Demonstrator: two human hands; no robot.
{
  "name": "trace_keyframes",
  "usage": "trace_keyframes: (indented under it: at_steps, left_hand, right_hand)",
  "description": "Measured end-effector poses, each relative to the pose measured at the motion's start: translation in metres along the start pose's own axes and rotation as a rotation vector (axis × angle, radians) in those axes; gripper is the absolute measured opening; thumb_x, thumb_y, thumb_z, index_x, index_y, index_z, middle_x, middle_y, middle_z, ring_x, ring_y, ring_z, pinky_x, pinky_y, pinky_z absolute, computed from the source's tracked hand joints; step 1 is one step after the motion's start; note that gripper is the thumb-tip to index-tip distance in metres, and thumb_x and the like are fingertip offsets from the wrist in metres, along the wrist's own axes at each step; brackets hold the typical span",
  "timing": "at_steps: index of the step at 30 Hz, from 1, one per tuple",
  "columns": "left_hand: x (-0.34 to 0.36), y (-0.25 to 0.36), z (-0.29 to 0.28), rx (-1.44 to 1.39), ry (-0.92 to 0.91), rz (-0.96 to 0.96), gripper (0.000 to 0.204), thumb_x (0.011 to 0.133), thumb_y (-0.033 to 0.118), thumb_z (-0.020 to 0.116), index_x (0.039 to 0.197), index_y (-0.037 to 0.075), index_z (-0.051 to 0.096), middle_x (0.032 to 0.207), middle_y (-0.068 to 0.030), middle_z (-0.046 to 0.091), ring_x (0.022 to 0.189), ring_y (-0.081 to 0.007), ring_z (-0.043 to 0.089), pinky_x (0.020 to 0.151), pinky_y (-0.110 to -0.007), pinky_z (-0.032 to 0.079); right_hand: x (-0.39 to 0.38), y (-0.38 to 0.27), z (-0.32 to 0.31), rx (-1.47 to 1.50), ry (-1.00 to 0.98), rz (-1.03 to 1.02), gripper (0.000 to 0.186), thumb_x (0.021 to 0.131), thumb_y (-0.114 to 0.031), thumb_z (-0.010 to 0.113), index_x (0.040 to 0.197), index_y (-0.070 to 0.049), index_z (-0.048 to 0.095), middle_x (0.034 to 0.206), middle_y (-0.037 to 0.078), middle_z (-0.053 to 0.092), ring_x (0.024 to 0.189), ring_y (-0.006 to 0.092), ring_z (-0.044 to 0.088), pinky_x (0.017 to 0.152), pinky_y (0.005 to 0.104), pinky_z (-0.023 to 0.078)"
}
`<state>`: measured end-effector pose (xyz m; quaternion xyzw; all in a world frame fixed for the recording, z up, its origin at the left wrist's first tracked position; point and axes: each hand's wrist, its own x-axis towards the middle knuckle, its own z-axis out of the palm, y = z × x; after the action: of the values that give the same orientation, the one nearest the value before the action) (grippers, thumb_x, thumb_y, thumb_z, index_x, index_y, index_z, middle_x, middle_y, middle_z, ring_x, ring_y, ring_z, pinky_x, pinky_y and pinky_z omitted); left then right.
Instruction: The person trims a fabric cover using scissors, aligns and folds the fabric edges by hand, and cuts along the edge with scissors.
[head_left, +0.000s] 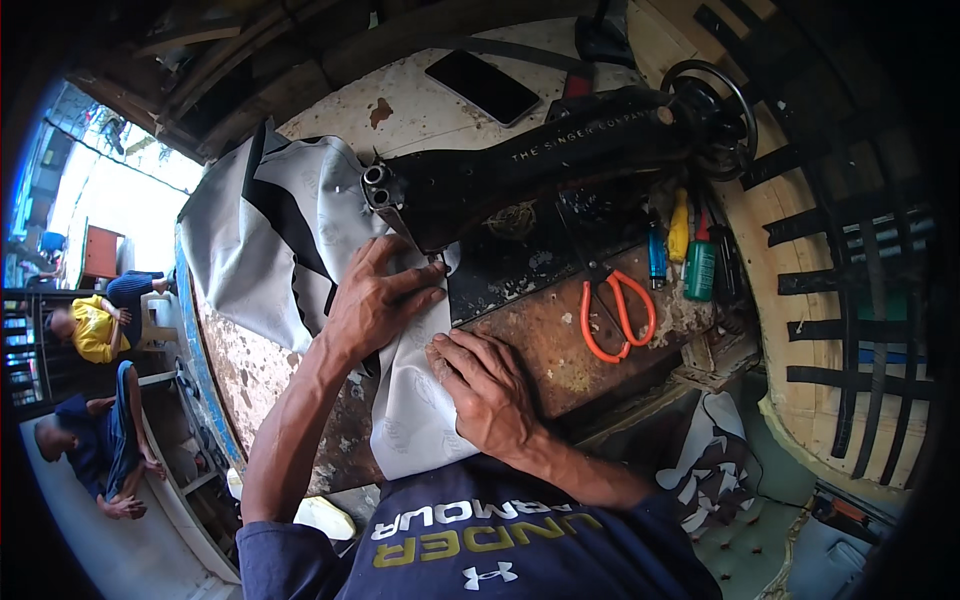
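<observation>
A black sewing machine (558,140) stands on a worn, stained table (555,375), its head and presser foot over pale grey fabric (405,420) with a dark underside, which drapes across the left of the table. My left hand (382,295) is at the presser foot, fingers bent onto the fabric, fingertips partly hidden by the machine head. My right hand (480,385) lies lower and to the right, its curled fingers holding the fabric's right edge. Orange-handled scissors (612,320) lie just right of my right hand.
A phone (482,88) lies behind the machine. A blue lighter (657,255), yellow tool (678,230) and green bottle (699,270) sit at the right. A webbing-strapped frame (780,340) stands far right. Two people (105,330) (100,440) sit off to the left; fabric scraps (705,465) lie lower right.
</observation>
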<state>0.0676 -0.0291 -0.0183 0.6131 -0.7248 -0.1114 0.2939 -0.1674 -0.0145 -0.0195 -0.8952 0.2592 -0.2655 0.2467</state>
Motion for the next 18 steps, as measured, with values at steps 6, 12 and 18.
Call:
trace_keyframes:
  at_steps: [6,12,18]
  left_hand:
    - [0.001,0.004,0.009,0.024,0.08,-0.066,0.028,0.084,0.025,0.086,0.111,0.019,0.086,0.118,-0.0128,0.066,0.112,-0.035,0.063,0.099,-0.045,0.052]
    - [0.0,0.005,0.008,0.003,0.083,-0.145,0.026,0.085,0.019,0.085,0.111,0.02,0.086,0.121,-0.0152,0.067,0.116,-0.0349,0.065,0.1,-0.045,0.053]
    - [-0.001,-0.006,-0.012,-0.16,-0.114,-0.157,0.028,0.088,0.019,0.084,0.117,0.02,0.085,0.13,-0.0185,0.066,0.124,-0.0364,0.065,0.106,-0.043,0.053]
  right_hand:
    - [0.006,0.006,-0.002,0.006,0.003,0.014,0.039,0.086,-0.006,0.063,0.122,0.003,0.074,0.134,0.015,0.069,0.131,0.0311,0.06,0.112,0.0462,0.046]
    - [0.013,0.009,-0.004,0.064,0.044,0.06,0.034,0.089,-0.004,0.062,0.119,0.004,0.076,0.133,0.014,0.07,0.126,0.0288,0.063,0.105,0.0435,0.048]
    - [0.011,0.003,-0.005,0.079,0.057,0.075,0.038,0.089,-0.003,0.06,0.124,0.005,0.073,0.14,0.016,0.067,0.128,0.031,0.06,0.108,0.0454,0.046]
